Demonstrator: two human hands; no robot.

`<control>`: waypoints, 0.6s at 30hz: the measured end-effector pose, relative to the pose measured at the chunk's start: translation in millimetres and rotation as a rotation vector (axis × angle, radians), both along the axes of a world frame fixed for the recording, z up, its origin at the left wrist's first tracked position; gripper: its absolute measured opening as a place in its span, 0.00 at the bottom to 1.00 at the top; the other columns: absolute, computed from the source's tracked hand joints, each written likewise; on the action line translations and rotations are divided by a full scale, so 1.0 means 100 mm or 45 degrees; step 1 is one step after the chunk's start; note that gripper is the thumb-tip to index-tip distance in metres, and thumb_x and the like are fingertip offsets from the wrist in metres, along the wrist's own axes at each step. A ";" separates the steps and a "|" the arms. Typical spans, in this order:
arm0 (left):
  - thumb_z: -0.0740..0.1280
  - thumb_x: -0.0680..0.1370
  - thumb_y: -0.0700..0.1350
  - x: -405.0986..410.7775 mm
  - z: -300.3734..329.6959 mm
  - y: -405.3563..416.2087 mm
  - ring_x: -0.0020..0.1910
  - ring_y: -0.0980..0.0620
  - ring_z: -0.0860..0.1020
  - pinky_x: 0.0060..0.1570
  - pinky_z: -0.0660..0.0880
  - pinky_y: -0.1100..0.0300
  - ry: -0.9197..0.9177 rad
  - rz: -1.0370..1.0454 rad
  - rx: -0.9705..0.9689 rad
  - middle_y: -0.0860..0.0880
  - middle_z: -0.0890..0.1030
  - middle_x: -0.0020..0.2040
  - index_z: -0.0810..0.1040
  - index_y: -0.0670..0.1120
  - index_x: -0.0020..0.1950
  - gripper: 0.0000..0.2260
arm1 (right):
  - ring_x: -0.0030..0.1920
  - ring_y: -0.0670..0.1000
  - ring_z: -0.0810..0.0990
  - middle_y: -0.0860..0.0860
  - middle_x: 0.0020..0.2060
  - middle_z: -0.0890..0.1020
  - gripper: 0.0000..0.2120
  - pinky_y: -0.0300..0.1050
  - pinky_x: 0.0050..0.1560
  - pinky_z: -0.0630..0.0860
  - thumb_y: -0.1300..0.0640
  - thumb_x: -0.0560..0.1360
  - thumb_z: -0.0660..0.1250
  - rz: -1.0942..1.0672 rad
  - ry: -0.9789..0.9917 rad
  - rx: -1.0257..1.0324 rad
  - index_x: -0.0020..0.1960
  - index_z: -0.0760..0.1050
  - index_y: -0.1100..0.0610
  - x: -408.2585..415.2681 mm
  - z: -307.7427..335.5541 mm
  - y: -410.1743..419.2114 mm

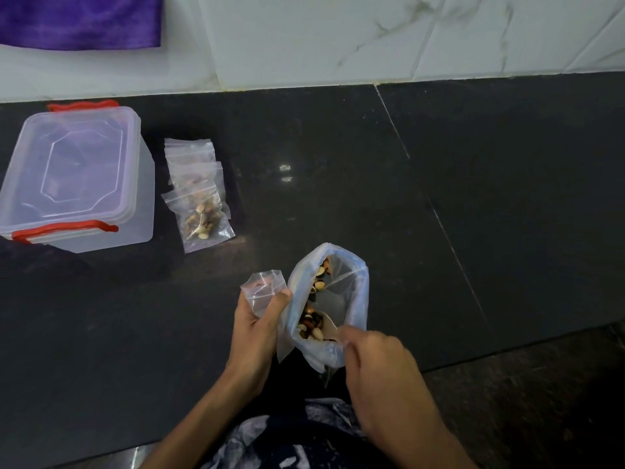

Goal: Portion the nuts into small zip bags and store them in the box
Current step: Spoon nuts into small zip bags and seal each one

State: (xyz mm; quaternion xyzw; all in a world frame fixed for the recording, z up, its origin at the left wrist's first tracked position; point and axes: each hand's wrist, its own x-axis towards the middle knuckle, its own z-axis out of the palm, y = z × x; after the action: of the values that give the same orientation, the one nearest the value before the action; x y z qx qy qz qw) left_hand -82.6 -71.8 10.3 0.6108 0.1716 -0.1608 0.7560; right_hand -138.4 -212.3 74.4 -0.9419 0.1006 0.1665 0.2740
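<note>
Two hands work over a dark stone counter (338, 170) near its front edge. The left hand (255, 328) holds a small empty zip bag (262, 287) upright, thumb and fingers curled round its lower part, its mouth gaping upward and away from the person. Just to its right, touching that hand, a big plastic bag (351, 292) of mixed nuts (313, 321) lies with its long axis running away from the person, its wide mouth open toward the camera. The right hand (382, 374) pinches the near rim of the big bag, fingers curled together on the plastic. Farther left, filled small bags (199, 194) lie overlapping in a row that runs away from the person, just beside a clear box (76, 177) with its lid on and red latches. A purple cloth (81, 20) hangs on the tiled wall (372, 35) behind.
</note>
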 end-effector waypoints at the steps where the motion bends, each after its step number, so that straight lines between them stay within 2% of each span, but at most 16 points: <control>1: 0.67 0.76 0.45 0.00 0.00 0.00 0.43 0.40 0.81 0.44 0.79 0.46 0.001 0.005 -0.012 0.34 0.80 0.48 0.71 0.36 0.61 0.18 | 0.43 0.45 0.78 0.47 0.45 0.80 0.14 0.38 0.40 0.71 0.56 0.81 0.53 -0.042 0.006 0.066 0.60 0.75 0.51 0.01 0.00 -0.05; 3: 0.69 0.74 0.49 -0.01 0.02 0.01 0.43 0.39 0.81 0.45 0.78 0.44 -0.001 0.020 -0.027 0.32 0.79 0.49 0.71 0.36 0.61 0.22 | 0.34 0.40 0.76 0.43 0.37 0.79 0.13 0.34 0.34 0.69 0.55 0.80 0.56 -0.201 0.100 0.302 0.55 0.79 0.50 0.05 -0.01 -0.14; 5: 0.69 0.73 0.50 -0.02 0.03 0.01 0.44 0.38 0.80 0.46 0.78 0.43 -0.004 0.031 -0.034 0.31 0.79 0.50 0.71 0.36 0.61 0.24 | 0.29 0.39 0.73 0.42 0.31 0.78 0.12 0.33 0.31 0.69 0.57 0.80 0.58 -0.360 0.220 0.529 0.53 0.80 0.49 0.07 -0.10 -0.21; 9: 0.69 0.75 0.47 -0.03 -0.02 0.01 0.46 0.42 0.82 0.45 0.79 0.50 -0.015 0.001 -0.008 0.36 0.80 0.51 0.70 0.38 0.63 0.21 | 0.19 0.40 0.66 0.46 0.28 0.77 0.12 0.31 0.21 0.62 0.62 0.79 0.59 -0.617 0.276 0.806 0.50 0.81 0.52 0.09 -0.27 -0.21; 12: 0.68 0.75 0.42 -0.03 -0.02 0.01 0.48 0.47 0.82 0.46 0.79 0.52 -0.039 -0.001 0.045 0.42 0.81 0.52 0.71 0.43 0.63 0.17 | 0.18 0.40 0.66 0.47 0.29 0.77 0.11 0.30 0.20 0.61 0.62 0.79 0.60 -0.677 0.231 0.908 0.50 0.80 0.53 0.06 -0.27 -0.12; 16: 0.67 0.75 0.41 -0.02 0.01 0.02 0.46 0.47 0.83 0.44 0.80 0.53 -0.068 0.024 0.056 0.42 0.82 0.50 0.72 0.43 0.61 0.15 | 0.18 0.40 0.65 0.48 0.30 0.76 0.11 0.29 0.19 0.60 0.63 0.79 0.59 -0.776 0.216 1.054 0.51 0.80 0.53 0.00 -0.22 -0.11; 18: 0.67 0.76 0.40 -0.01 0.03 0.02 0.44 0.48 0.83 0.41 0.80 0.56 -0.082 0.023 0.051 0.43 0.82 0.48 0.72 0.43 0.60 0.14 | 0.18 0.40 0.65 0.49 0.30 0.76 0.12 0.30 0.20 0.60 0.63 0.79 0.59 -0.767 0.201 1.043 0.50 0.80 0.52 -0.03 -0.20 -0.11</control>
State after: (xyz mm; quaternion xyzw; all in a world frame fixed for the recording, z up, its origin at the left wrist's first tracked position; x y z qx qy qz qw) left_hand -84.0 -69.5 13.1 0.6290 0.1558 -0.1308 0.7503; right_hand -141.2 -222.9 54.5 -0.6710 0.3144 0.1764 0.6479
